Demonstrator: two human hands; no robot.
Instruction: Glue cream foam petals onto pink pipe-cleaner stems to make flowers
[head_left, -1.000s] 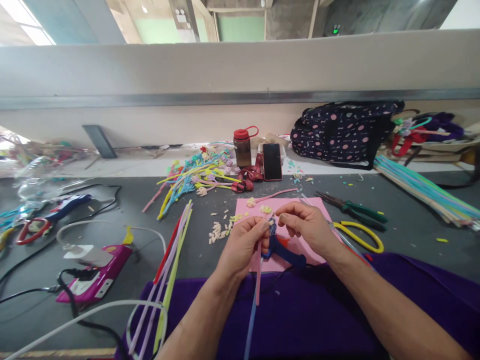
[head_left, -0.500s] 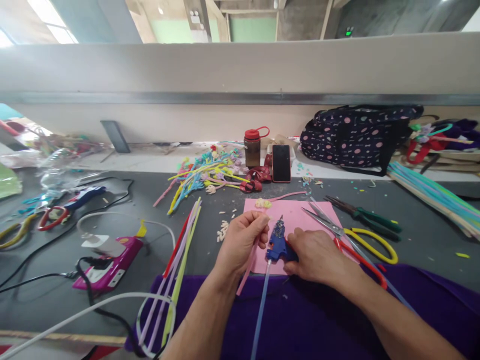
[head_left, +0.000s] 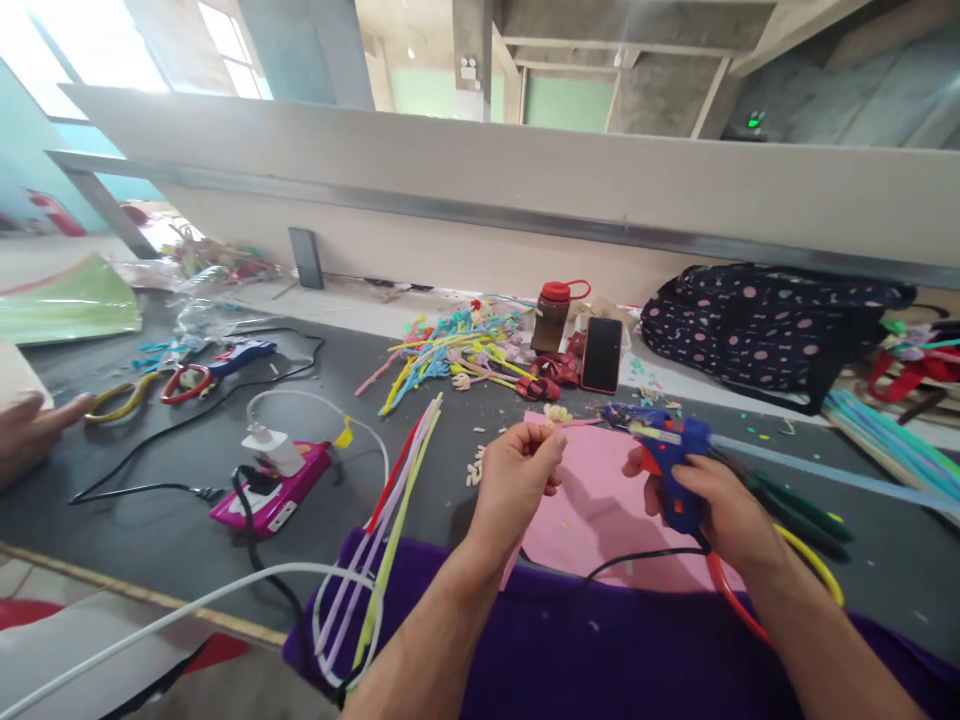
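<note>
My left hand (head_left: 516, 478) is closed in a pinch on a thin pink stem, raised over the left edge of a pink sheet (head_left: 600, 515). My right hand (head_left: 716, 505) grips a blue glue gun (head_left: 667, 455) by its handle, nozzle pointing left toward the left hand. A pale blue glue stick (head_left: 810, 472) juts out of the gun's back to the right. The gun's black cord (head_left: 630, 560) trails across the pink sheet. A small cream flower piece (head_left: 556, 412) lies at the sheet's far edge.
Coloured stems (head_left: 397, 490) lie left of my hand; a heap of finished flowers (head_left: 450, 350) farther back. Brown bottle (head_left: 549, 315), phone (head_left: 601, 354), dotted bag (head_left: 772, 325), scissors (head_left: 806, 545), pink power strip (head_left: 274, 492) with cables. Another person's hand (head_left: 30, 430) rests at far left.
My right hand has lifted the glue gun off the pink sheet and turned it level, nozzle to the left. The view has swung left. My left hand kept its pinch on the stem.
</note>
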